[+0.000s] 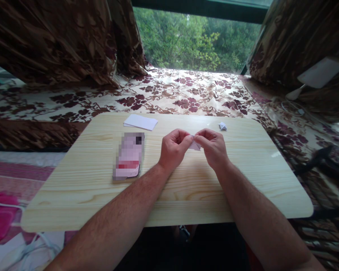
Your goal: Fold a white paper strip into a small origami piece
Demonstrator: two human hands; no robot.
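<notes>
Between my two hands is a small piece of folded white paper [195, 145], held a little above the wooden table [186, 195]. My left hand [175, 147] pinches its upper left edge between thumb and curled fingers. On the other side, my right hand [214, 146] grips the upper right edge in the same way. Fingers hide the paper's top part; a pointed lower corner shows below the thumbs. Beyond my right hand stands a small folded paper shape [222, 126]. A stack of white paper [141, 122] lies beyond my left hand.
A pixelated pink phone-like object [128, 156] rests on the table's left side. Behind the table, a floral cloth [186, 90] covers a ledge below the window. Curtains [81, 41] hang at both sides. A white lamp-like object [322, 73] with a cable is at right.
</notes>
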